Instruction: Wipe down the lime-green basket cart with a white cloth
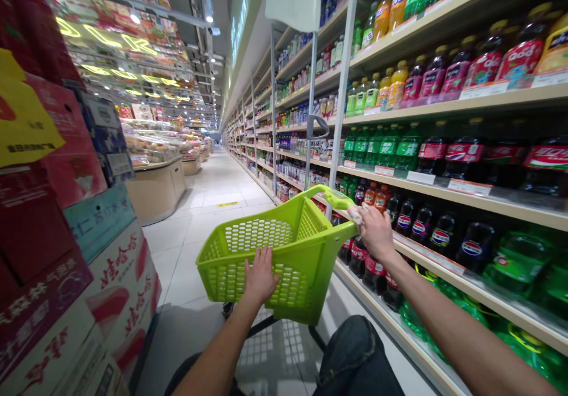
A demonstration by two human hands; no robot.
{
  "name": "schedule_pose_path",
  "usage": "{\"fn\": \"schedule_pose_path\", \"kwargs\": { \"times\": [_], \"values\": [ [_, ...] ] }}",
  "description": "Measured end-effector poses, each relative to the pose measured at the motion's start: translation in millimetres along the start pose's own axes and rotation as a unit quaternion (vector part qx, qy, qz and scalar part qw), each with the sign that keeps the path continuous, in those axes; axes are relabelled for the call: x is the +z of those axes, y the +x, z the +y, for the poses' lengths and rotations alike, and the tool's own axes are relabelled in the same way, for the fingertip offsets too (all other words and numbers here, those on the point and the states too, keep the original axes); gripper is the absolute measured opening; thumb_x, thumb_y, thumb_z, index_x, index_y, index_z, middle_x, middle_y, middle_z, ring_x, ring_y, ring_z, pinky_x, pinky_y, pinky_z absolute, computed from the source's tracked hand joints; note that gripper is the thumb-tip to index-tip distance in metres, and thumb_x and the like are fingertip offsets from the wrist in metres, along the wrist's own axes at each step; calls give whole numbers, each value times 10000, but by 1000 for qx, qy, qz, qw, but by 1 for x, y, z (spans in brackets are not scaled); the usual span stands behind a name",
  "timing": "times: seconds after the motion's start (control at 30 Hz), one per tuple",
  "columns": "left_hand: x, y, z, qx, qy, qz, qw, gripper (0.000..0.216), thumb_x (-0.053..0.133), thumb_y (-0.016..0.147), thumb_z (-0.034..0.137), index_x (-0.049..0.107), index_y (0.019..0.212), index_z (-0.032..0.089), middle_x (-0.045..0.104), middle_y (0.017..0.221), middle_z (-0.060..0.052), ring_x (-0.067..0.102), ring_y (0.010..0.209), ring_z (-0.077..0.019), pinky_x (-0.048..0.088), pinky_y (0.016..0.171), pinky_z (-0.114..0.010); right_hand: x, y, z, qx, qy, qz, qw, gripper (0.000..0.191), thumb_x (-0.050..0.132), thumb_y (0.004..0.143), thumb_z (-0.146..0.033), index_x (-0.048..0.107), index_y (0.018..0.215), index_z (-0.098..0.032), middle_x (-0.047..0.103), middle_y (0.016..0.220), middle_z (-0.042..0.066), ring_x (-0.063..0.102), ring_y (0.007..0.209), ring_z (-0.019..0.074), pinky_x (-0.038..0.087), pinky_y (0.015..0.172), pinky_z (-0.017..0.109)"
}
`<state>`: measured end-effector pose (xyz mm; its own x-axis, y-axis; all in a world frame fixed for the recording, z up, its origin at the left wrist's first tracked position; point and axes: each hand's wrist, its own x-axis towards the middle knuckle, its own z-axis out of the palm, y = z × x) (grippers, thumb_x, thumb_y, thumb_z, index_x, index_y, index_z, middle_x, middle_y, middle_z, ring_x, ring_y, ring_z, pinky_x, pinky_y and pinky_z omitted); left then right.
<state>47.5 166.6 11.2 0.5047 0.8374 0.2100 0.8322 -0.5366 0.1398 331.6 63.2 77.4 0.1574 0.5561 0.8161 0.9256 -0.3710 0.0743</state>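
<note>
A lime-green shopping cart (306, 277) with a perforated basket stands side-on right in front of my knees. My left hand (261, 274) rests on the near side of the basket, fingers stretched out over the rim and nothing gripped. At the right end of the cart, my right hand (375, 230) is closed on a crumpled whitish cloth (355, 213), pressed against the end of the cart's handle (337, 199). The fingertips of that hand are partly hidden, and whether they also grip the handle I cannot tell.
Shelves of bottled drinks (444, 150) run along the right, close to the cart. Stacked drink cartons (119, 289) stand at the left. A tiled aisle (213, 183) stretches ahead past a rounded display counter (157, 189). A grey ladder-like frame (313, 70) leans by the shelves.
</note>
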Motion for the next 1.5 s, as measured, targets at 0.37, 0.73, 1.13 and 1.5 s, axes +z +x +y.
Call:
{"fn": "schedule_pose_path", "kwargs": {
  "times": [0.37,0.73,1.13,1.5],
  "values": [
    [0,-2,1,9,9,-3,1000,694,441,730,287,173,1362,183,151,1453,-74,88,1335,-257,162,1028,-557,5,-9,-4,-126,47,-40,990,396,385,822,-141,498,1199,-179,485,1267,114,378,1205,248,303,954,460],
    [6,-3,5,10,14,9,1000,734,435,699,272,156,1366,148,125,1456,-66,88,1336,-249,169,1031,-549,35,-102,-42,-201,108,1,974,421,343,808,-37,559,1132,-197,560,1191,80,419,1187,190,321,966,441],
    [11,-7,-1,22,-2,25,999,736,437,694,258,158,1365,145,120,1459,-73,71,1339,-235,134,1052,-515,29,-109,-64,-231,77,-19,970,474,343,798,-17,493,1203,-213,505,1257,51,345,1238,179,240,1006,447],
    [15,-22,-21,32,0,35,999,716,436,688,231,196,1356,140,113,1461,-73,66,1340,-232,106,1068,-486,40,-89,-116,-260,102,-28,960,410,380,825,-63,505,1190,-203,505,1259,51,385,1208,220,281,982,460]
  ]
}}
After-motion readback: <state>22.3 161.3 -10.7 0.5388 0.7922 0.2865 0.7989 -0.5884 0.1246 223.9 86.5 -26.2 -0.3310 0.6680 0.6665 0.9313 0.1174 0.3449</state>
